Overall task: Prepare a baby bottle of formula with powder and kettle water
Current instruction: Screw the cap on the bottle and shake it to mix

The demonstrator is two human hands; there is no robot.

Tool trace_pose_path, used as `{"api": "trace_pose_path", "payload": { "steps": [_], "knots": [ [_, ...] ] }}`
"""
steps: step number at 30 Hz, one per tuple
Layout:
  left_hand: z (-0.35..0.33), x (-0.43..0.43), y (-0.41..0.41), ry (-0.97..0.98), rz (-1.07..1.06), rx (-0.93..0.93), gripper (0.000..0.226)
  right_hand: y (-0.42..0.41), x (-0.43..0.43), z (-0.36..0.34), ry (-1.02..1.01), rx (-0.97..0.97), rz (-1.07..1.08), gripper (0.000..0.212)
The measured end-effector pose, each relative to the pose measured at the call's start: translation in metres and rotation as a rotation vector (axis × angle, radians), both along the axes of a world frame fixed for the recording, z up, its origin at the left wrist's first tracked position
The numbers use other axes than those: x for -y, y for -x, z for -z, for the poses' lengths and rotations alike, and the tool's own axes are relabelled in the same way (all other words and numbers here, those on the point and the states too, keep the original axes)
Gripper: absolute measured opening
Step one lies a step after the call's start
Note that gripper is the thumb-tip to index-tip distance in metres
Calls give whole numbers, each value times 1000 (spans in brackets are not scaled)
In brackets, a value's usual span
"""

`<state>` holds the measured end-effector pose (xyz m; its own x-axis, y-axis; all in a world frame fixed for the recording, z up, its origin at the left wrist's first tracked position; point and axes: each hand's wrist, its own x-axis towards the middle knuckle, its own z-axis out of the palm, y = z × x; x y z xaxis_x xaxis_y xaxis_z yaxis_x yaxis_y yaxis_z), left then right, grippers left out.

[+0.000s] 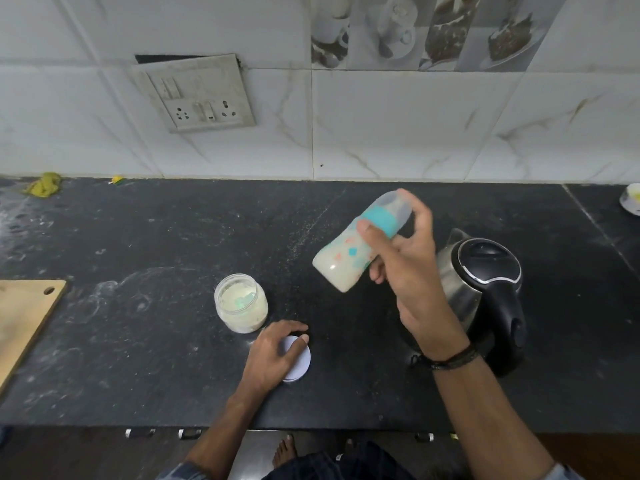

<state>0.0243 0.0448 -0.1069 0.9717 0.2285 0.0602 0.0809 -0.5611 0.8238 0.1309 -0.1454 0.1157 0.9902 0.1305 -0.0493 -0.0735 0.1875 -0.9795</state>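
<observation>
My right hand (405, 268) grips a baby bottle (346, 258) around its teal collar and clear cap, holding it tilted above the dark counter. The bottle is full of milky liquid and has coloured shapes printed on it. My left hand (273, 355) rests on a white round lid (300, 362) lying flat on the counter, fingers curled over its top. An open clear jar of pale powder (241, 303) with a teal scoop inside stands just left of that hand. A steel kettle with a black lid and handle (485, 289) stands behind my right hand.
A wooden cutting board (24, 317) lies at the counter's left edge. A yellow-green cloth (44, 184) sits at the back left, and a white dish (631, 199) at the far right. A switch and socket plate (199, 95) hangs on the tiled wall.
</observation>
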Motion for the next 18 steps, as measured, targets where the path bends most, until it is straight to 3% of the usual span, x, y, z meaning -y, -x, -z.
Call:
{"api": "trace_pose_path", "payload": {
  "steps": [3,7,12,16,18],
  "knots": [
    [0,1,-1,0,-10,-3,18,-6,4,-7,-115,-6,169,60],
    [1,0,0,12,-6,8,20,-4,6,-2,90,-8,-31,62],
    [-1,1,-1,9,-11,-2,21,-2,7,-6,-143,-13,213,56],
    [0,0,0,10,-1,14,26,3,5,-3,71,0,-2,56],
    [0,0,-1,10,0,11,27,5,5,-6,-7,40,68,56]
  ]
}}
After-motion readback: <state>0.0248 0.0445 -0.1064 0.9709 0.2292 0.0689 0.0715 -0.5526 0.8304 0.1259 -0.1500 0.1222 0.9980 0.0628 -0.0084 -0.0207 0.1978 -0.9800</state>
